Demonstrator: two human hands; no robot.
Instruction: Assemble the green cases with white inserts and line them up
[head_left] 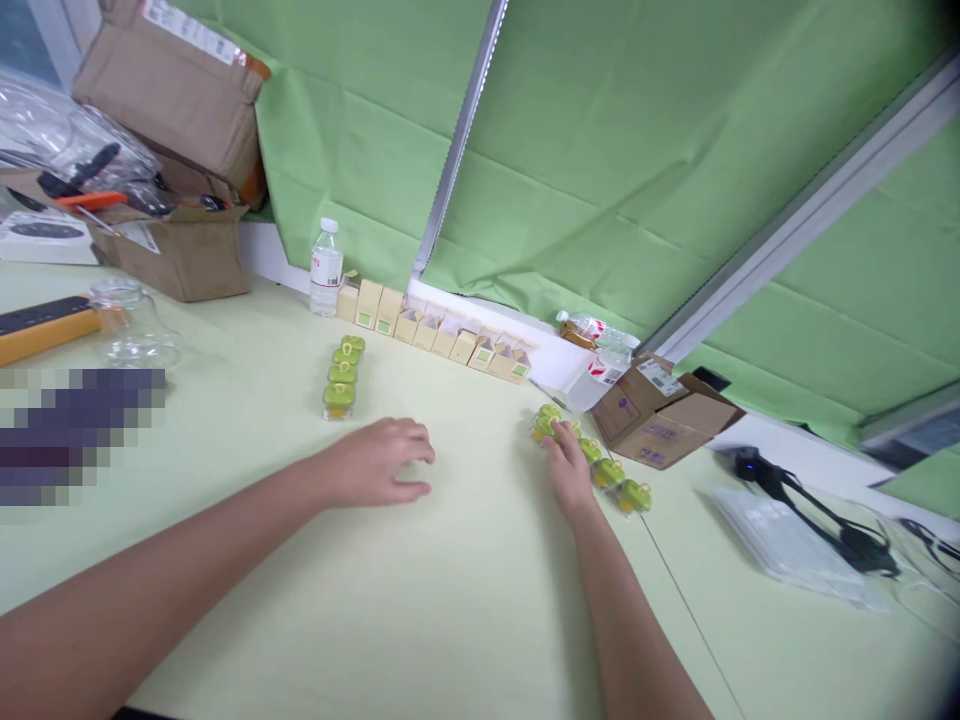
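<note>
My left hand (382, 462) hovers over the pale table, its thumb and fingers apart, holding nothing. My right hand (568, 465) is at the far end of a slanting row of small clear jars with green lids (607, 473). Its fingers are closed against a green-lidded jar (543, 426) there; the hand partly hides the jars around it. Several more of these jars with loop-topped lids (343, 372) form a line beyond my left hand. Behind them stands a row of small cream cardboard boxes (427, 328), many with raised flaps.
A water bottle (325, 270) stands at the back left, near a glass jug (131, 325) and a power strip (52, 325). Cardboard boxes (176, 245) fill the left corner. Bottles (600, 372), an open carton (660, 415), plastic bags (787, 545) and a black cable device (817, 510) lie right.
</note>
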